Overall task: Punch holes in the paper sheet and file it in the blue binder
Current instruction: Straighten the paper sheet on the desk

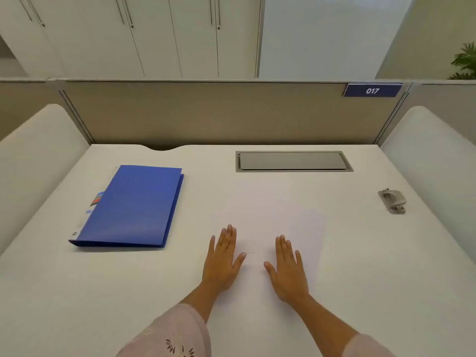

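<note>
The white rectangular paper sheet lies flat at the middle of the white desk top, turned slightly askew to the desk's front edge. Its outline is faint against the desk.

The left hand lies palm down at the sheet's near left part, fingers straight and close together, thumb spread toward the centre, gripping nothing. How much of this hand overlaps the paper cannot be told. The right hand lies palm down on the sheet's near right part, fingers straight and slightly parted, thumb spread inward, also gripping nothing. The two hands are apart, with a bare strip of paper between the thumbs. Pale pink patterned sleeves cover the upper forearms.

The blue plastic binder lies closed and flat to the left of the sheet, apart from it, with a white labelled spine strip along its left side. The small grey metal hole punch stands near the desk's right edge, well apart from the paper.

Beyond the sheet a grey rectangular cable hatch is set flush into the desk. A beige partition panel closes the far side and carries a dark blue plate reading "017" at its upper right. White tall cabinets stand behind, and green plant leaves show at the far right.
</note>
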`<action>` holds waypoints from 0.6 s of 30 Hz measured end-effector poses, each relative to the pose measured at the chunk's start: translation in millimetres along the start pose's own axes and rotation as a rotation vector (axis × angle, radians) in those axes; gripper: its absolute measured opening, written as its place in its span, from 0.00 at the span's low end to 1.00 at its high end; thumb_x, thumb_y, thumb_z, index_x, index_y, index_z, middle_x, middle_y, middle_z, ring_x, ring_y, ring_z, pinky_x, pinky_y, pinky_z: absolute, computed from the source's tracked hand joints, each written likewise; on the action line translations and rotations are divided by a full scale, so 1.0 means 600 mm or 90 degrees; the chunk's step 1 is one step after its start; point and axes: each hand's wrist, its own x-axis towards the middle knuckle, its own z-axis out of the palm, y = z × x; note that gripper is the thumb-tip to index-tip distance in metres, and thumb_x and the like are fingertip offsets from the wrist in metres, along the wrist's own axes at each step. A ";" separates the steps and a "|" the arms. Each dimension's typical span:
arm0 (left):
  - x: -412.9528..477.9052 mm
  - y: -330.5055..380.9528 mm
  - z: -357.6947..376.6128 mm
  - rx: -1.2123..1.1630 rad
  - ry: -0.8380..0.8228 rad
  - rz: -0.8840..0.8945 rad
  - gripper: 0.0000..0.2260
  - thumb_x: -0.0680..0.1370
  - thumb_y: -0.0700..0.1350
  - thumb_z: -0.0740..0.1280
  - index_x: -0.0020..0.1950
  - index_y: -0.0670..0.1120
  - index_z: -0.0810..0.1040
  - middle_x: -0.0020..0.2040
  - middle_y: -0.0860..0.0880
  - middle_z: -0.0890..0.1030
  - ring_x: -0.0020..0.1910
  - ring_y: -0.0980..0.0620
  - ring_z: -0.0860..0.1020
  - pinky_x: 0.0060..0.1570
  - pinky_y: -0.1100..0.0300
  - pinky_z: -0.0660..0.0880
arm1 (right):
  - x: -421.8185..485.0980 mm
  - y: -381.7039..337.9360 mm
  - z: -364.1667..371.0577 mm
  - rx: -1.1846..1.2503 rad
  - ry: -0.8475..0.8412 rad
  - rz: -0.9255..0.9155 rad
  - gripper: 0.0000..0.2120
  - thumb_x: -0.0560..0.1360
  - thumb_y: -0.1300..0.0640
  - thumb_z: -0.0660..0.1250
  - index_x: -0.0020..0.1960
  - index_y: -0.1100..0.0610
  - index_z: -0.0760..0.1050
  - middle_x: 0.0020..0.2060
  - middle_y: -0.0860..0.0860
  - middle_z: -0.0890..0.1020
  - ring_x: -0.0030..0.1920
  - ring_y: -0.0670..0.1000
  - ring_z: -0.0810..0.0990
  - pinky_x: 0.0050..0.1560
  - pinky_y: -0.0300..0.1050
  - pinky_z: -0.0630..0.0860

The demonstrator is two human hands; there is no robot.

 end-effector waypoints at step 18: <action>-0.045 -0.021 0.020 0.018 -0.097 -0.054 0.30 0.80 0.62 0.43 0.78 0.52 0.39 0.78 0.56 0.40 0.77 0.54 0.40 0.73 0.54 0.32 | -0.029 0.001 0.032 -0.019 -0.031 0.024 0.35 0.74 0.35 0.33 0.77 0.51 0.35 0.76 0.45 0.37 0.76 0.46 0.36 0.74 0.48 0.34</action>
